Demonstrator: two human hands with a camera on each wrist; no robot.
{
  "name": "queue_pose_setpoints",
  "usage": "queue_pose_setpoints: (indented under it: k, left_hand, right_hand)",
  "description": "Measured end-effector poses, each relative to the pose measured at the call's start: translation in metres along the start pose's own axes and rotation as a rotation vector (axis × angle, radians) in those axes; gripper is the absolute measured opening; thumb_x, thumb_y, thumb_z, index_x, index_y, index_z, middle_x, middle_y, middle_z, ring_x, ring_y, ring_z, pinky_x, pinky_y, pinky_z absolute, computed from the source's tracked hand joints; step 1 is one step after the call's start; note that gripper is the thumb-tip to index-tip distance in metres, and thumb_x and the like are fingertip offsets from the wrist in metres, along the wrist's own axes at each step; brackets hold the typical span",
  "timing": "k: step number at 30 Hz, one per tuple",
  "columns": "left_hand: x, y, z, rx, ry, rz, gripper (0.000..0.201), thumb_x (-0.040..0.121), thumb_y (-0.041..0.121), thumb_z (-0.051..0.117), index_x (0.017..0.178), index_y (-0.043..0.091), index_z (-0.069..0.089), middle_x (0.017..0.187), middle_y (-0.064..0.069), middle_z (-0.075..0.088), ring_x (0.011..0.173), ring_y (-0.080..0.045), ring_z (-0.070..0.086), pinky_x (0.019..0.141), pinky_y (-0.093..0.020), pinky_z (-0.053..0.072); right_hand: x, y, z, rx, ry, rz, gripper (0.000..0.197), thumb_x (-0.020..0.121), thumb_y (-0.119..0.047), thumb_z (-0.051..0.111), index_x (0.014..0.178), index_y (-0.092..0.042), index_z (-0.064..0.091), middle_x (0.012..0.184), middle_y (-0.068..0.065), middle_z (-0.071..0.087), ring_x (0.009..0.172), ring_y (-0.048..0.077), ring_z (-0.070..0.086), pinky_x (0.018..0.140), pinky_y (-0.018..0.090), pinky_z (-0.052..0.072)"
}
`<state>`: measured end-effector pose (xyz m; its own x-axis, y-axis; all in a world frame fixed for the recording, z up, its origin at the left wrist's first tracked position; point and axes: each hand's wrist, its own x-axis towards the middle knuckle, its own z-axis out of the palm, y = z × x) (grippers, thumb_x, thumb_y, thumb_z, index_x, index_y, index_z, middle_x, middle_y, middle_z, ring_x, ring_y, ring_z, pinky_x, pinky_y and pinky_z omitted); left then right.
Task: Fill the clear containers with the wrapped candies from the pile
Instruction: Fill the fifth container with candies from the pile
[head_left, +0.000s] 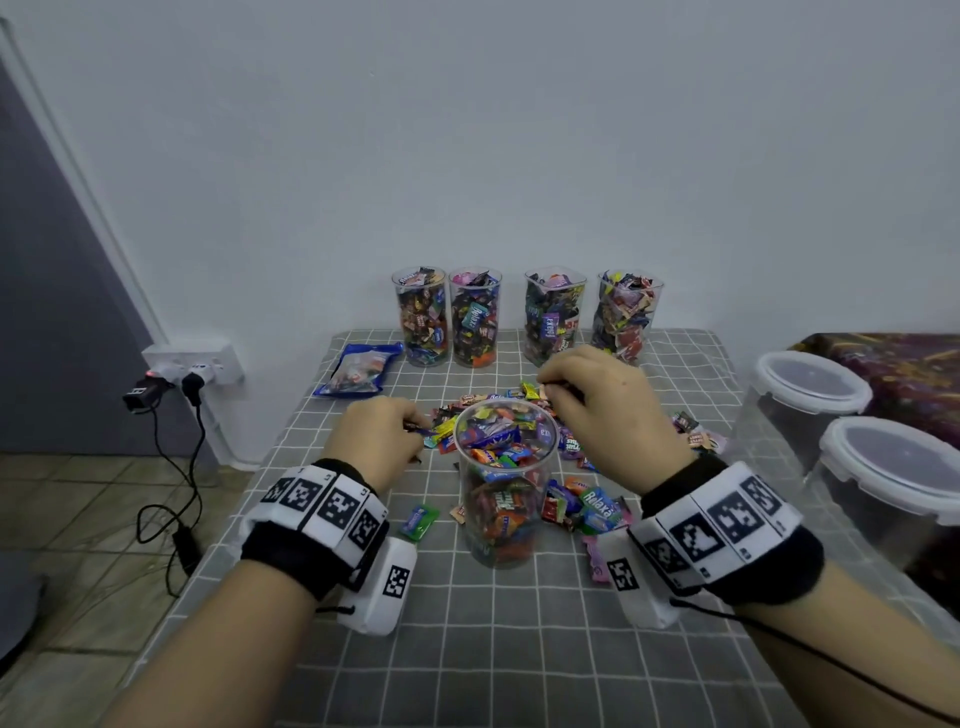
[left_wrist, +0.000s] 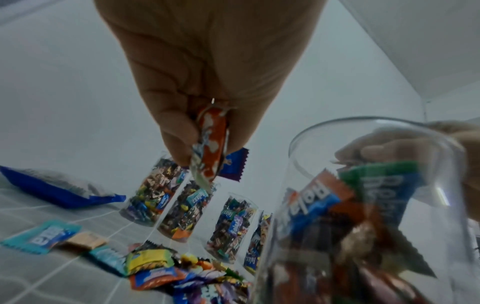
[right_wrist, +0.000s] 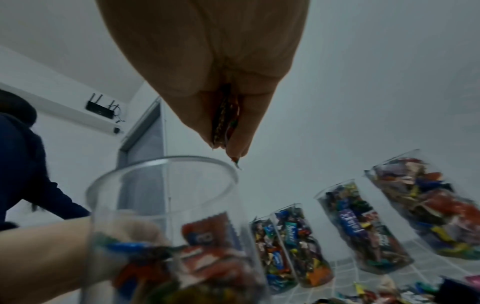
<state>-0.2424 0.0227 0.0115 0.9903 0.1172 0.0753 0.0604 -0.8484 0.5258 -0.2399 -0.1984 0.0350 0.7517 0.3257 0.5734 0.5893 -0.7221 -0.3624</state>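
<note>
Fingers (left_wrist: 179, 131) pinched on candies (left_wrist: 210, 144)

The head view looks forward and down over the checked table (head_left: 519, 649) from close behind. Each wrist view sits low, tilted upward along its hand, very near and partly blurred. All three share the nearest clear container (head_left: 504, 483) (left_wrist: 363, 216) (right_wrist: 166, 226), apparently mid-table.

Left hand (head_left: 382, 434) fingertips: hidden behind its own knuckles in the head view.
Near container (left_wrist: 363, 216): blurred, cut off by the bottom edge in both wrist views.
Lidded tubs (head_left: 904, 467): contents cannot be told.
Wrappers in right hand (right_wrist: 223, 115): print too dark to read.
</note>
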Motion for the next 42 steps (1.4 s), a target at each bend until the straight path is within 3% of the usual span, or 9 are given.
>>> queue_pose_setpoints:
  k: [5, 13, 18, 21, 25, 29, 34, 39, 42]
  left_hand:
    - [-0.002, 0.006, -0.007, -0.085, 0.024, 0.03, 0.022, 0.082, 0.005, 0.06, 0.097, 0.017, 0.072, 0.091, -0.005, 0.071, 0.08, -0.016, 0.067, 0.081, -0.034, 0.054]
    - [-0.006, 0.011, -0.013, -0.116, 0.02, 0.051, 0.019, 0.081, 0.006, 0.062, 0.091, 0.02, 0.071, 0.079, 0.003, 0.068, 0.067, -0.004, 0.061, 0.057, -0.01, 0.043]
    - [-0.006, 0.015, -0.016, -0.156, 0.036, 0.073, 0.02, 0.079, 0.004, 0.063, 0.09, 0.018, 0.072, 0.079, 0.002, 0.068, 0.069, -0.007, 0.064, 0.073, -0.029, 0.055]
    - [-0.006, 0.02, -0.02, -0.167, 0.061, 0.094, 0.02, 0.08, 0.003, 0.062, 0.089, 0.02, 0.07, 0.08, 0.001, 0.068, 0.07, -0.009, 0.063, 0.071, -0.027, 0.054]
    - [-0.008, 0.03, -0.026, -0.233, 0.115, 0.14, 0.023, 0.08, 0.001, 0.06, 0.087, 0.021, 0.069, 0.082, -0.005, 0.07, 0.074, -0.017, 0.068, 0.078, -0.037, 0.056]
    - [-0.009, 0.044, -0.026, -0.288, 0.119, 0.196, 0.023, 0.08, 0.002, 0.062, 0.092, 0.019, 0.072, 0.084, -0.003, 0.069, 0.078, -0.02, 0.068, 0.079, -0.041, 0.055]
    - [-0.013, 0.059, -0.017, -0.283, 0.097, 0.259, 0.023, 0.08, 0.003, 0.062, 0.092, 0.019, 0.072, 0.076, 0.007, 0.065, 0.075, -0.014, 0.067, 0.077, -0.037, 0.055]
    - [-0.016, 0.067, -0.004, -0.213, 0.027, 0.29, 0.023, 0.082, 0.006, 0.061, 0.097, 0.019, 0.072, 0.087, 0.002, 0.069, 0.079, -0.012, 0.063, 0.075, -0.029, 0.053]
    - [-0.019, 0.07, 0.001, -0.147, -0.012, 0.31, 0.026, 0.084, 0.01, 0.06, 0.105, 0.022, 0.071, 0.097, 0.003, 0.069, 0.084, -0.008, 0.058, 0.075, -0.02, 0.046]
  right_hand:
    - [0.0, -0.018, 0.014, 0.038, -0.08, -0.141, 0.017, 0.089, -0.008, 0.053, 0.092, -0.002, 0.069, 0.099, 0.008, 0.066, 0.09, 0.023, 0.061, 0.079, 0.035, 0.05]
    - [-0.007, -0.02, 0.029, 0.053, -0.192, -0.209, 0.021, 0.085, -0.011, 0.051, 0.088, -0.002, 0.069, 0.114, 0.009, 0.064, 0.098, 0.028, 0.061, 0.085, 0.029, 0.042]
    - [-0.014, -0.017, 0.026, 0.12, -0.135, -0.139, 0.031, 0.088, -0.029, 0.05, 0.097, -0.008, 0.07, 0.118, 0.006, 0.064, 0.107, 0.022, 0.059, 0.093, 0.029, 0.041]
    - [-0.019, -0.011, 0.022, 0.209, -0.042, -0.041, 0.039, 0.087, -0.039, 0.053, 0.113, -0.012, 0.064, 0.12, -0.001, 0.059, 0.112, 0.012, 0.051, 0.096, 0.022, 0.036]
    - [-0.032, -0.005, 0.021, 0.481, -0.191, 0.273, 0.073, 0.072, -0.046, 0.072, 0.134, -0.023, 0.04, 0.127, -0.011, 0.046, 0.117, 0.005, 0.044, 0.097, 0.021, 0.034]
    - [-0.039, 0.001, 0.034, 0.681, -0.273, 0.386, 0.086, 0.065, -0.033, 0.084, 0.13, -0.032, 0.029, 0.128, -0.014, 0.046, 0.12, 0.004, 0.046, 0.102, 0.024, 0.036]
    - [-0.039, 0.003, 0.046, 0.776, -0.268, 0.388, 0.077, 0.07, -0.016, 0.082, 0.13, -0.026, 0.035, 0.126, -0.014, 0.05, 0.116, -0.007, 0.047, 0.093, 0.01, 0.036]
    - [-0.038, 0.005, 0.046, 0.74, -0.242, 0.384, 0.08, 0.067, -0.02, 0.085, 0.13, -0.022, 0.036, 0.126, -0.009, 0.052, 0.118, 0.001, 0.049, 0.1, 0.02, 0.038]
    - [-0.037, 0.005, 0.044, 0.705, -0.242, 0.366, 0.075, 0.068, -0.017, 0.084, 0.126, -0.025, 0.037, 0.118, -0.015, 0.053, 0.11, -0.006, 0.051, 0.091, 0.013, 0.04]
